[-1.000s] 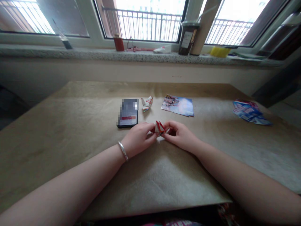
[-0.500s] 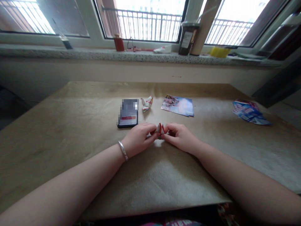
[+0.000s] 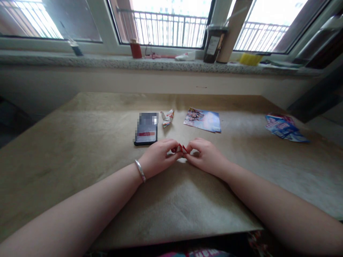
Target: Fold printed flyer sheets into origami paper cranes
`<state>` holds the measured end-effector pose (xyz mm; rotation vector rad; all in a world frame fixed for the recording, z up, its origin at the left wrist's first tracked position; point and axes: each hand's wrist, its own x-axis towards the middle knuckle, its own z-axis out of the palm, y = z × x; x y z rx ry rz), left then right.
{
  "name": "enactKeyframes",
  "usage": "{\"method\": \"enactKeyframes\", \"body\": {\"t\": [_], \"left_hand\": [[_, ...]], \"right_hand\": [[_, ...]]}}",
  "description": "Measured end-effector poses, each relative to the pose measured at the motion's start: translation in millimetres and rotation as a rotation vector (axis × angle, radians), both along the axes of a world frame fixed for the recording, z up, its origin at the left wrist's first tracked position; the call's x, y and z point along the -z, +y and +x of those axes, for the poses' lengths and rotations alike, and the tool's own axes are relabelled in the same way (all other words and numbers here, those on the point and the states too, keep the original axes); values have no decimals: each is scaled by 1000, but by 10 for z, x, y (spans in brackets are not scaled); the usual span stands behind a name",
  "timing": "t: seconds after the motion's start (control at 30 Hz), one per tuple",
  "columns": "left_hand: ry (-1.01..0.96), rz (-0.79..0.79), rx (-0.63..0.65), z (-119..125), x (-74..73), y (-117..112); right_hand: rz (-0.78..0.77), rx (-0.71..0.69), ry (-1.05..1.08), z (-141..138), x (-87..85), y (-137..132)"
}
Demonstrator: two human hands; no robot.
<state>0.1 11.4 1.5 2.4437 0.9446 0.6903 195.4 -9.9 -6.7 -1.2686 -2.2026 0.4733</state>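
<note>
Folded paper (image 3: 179,149) dipped lower; left hand (image 3: 160,153), right hand (image 3: 207,155) angled inward, fingers (image 3: 170,144) pinching it.

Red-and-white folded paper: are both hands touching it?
Touching. The head view shows the red-and-white folded paper pinched at its left side by the left hand and at its right side by the right hand.

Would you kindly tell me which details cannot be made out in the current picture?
Folded paper: full shape, head view; the left hand and right hand hide parts of it.
Phone: screen contents, head view; pixelation obscures much of them.
Blue printed papers: wording, head view; too small and blurred.
Clothing: complete lettering, head view; the bottom edge cuts it off.
</note>
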Motion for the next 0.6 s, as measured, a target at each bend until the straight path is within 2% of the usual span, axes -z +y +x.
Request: {"method": "enactKeyframes", "body": {"t": [0.17,0.27,0.4,0.6], "left_hand": [[-60,-28,14,-15,3,0],[-71,-70,-22,-10,-4,-1],[-49,-97,-61,1,-15,2],[17,-35,-1,-10,17,20]], "right_hand": [[30,-35,-23,-5,-14,-2],[30,-59,-55,2,-9,6],[5,-12,8,11,7,18],[18,34,72,20,13,37]]}}
